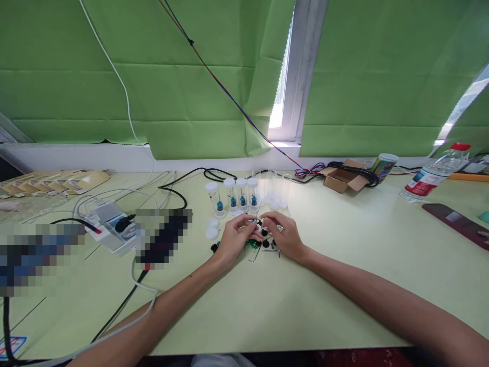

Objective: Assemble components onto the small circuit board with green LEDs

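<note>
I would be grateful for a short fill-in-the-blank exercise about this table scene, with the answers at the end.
1. The clear bottle at the right of the table has a ____ cap.
2. The number of upright tubes with white caps on top is ____.
3. The loose white lids lie nearer to the ____ hand than to the right hand.

Missing words: red; four; left.

Tubes [242,196] block the way ahead; rightward, table [351,234] is open.

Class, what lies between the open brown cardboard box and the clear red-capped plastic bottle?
The head view shows a colourful, pale-topped cylindrical can there, plus looped black cable.
</note>
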The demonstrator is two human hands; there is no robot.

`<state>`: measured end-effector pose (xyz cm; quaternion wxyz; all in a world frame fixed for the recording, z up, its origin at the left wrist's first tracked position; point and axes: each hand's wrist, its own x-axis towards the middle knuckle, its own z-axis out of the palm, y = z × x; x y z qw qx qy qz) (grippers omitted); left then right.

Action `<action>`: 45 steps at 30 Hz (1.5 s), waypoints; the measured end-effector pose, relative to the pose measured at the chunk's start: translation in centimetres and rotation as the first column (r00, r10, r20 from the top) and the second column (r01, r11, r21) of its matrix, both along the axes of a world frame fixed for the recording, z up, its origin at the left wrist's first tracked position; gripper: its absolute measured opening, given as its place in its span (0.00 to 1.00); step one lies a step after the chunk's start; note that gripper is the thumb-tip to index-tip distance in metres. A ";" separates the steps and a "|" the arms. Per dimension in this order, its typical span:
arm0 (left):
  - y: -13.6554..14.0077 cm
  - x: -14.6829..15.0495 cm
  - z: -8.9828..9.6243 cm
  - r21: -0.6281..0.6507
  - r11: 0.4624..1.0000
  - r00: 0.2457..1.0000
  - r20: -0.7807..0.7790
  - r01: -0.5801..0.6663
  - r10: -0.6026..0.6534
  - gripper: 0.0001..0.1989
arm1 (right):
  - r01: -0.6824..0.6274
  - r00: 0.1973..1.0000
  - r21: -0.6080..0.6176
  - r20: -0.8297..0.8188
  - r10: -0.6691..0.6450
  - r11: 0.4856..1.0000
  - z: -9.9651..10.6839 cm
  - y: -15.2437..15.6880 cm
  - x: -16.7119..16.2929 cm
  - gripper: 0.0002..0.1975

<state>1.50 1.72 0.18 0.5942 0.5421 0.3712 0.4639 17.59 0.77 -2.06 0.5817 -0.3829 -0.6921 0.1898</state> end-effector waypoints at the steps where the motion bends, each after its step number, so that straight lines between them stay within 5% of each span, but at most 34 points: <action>1: 0.0 0.0 0.0 -0.001 1.000 1.000 -0.001 0.000 0.000 0.15 | 0.005 1.000 0.005 0.005 -0.005 1.000 0.0 0.0 0.0 0.10; 45: 0.0 0.1 -0.1 -0.035 0.999 1.000 0.020 -0.010 0.011 0.16 | 0.071 0.996 -0.007 0.052 -0.070 0.997 -0.5 0.2 -0.2 0.11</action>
